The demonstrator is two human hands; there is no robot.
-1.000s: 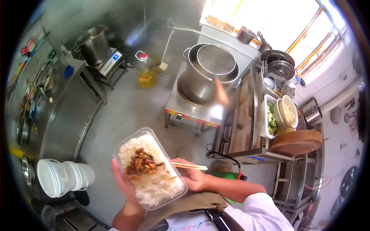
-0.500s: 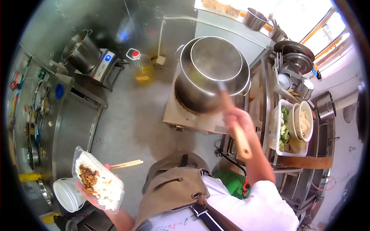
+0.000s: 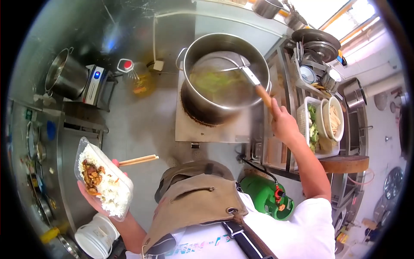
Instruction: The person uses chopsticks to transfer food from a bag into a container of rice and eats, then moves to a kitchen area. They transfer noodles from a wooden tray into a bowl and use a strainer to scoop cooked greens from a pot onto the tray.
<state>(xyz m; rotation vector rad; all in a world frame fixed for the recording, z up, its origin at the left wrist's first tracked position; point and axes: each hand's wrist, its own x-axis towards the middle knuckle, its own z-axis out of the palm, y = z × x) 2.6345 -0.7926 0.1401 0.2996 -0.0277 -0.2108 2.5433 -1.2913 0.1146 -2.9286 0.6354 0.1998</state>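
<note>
Steel fills most of this kitchen view, seen from above. The person's right hand [image 3: 282,122] reaches forward, its fingers wrapped tight around the wooden handle of a ladle [image 3: 252,80] whose metal end dips into the large stockpot [image 3: 224,73] on a low burner stand [image 3: 207,127]. Greenish broth shows inside the pot. The left hand [image 3: 97,196] is held out low to the side, fingers curled under a clear plastic container [image 3: 103,179] of white rice topped with brown meat; the same hand pinches a pair of chopsticks [image 3: 138,160] that jut out past the container's edge. A tan shoulder bag [image 3: 194,207] hangs across the person's chest. Just right of the pot, a white basket [image 3: 307,125] on the counter holds greens and a bowl of noodles [image 3: 335,118]. A green gas cylinder [image 3: 265,194] stands on the floor near the person's right elbow. Behind, a bottle of oil [image 3: 136,80] stands on the floor beside a second pot [image 3: 64,77].
</note>
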